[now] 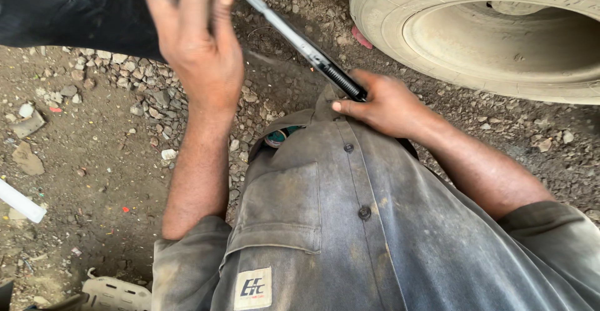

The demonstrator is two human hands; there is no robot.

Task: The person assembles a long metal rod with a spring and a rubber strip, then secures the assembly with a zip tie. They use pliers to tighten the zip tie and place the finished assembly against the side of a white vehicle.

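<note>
A long metal wrench [294, 36] with a shiny shaft and a black knurled handle runs diagonally from the upper middle down towards my chest. My right hand [381, 102] grips its black handle end, just above my grey work shirt [331, 223]. My left hand [197, 36] is raised at the top, fingers curled around the far upper end of the tool; what the tool's head sits on is hidden behind that hand.
A large dusty tyre [487, 30] fills the upper right. Dirt ground with loose gravel [125, 98] spreads to the left. A dark cloth or garment [69, 8] lies at top left. A white pipe end [22, 202] and a pale plastic piece [115, 293] sit at the left edge.
</note>
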